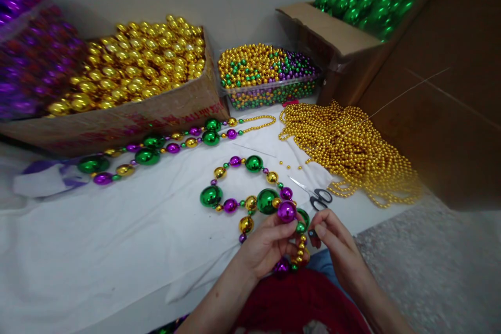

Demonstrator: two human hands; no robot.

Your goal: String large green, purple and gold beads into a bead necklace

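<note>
My left hand (270,245) is closed on a string of big green, purple and gold beads (250,188), gripping it just below a purple ball (287,211). My right hand (332,242) pinches the same strand beside it, near small gold beads (300,253). The rest of the strand loops away on the white cloth (117,240). A thin wire runs up and right from my hands.
Scissors (319,197) lie just beyond my hands. A pile of gold bead strands (352,151) lies at right. A second beaded strand (156,148) lies farther back. Boxes of gold balls (136,62), green balls (368,5), purple balls (27,47) and a tub of small beads (266,70) line the wall.
</note>
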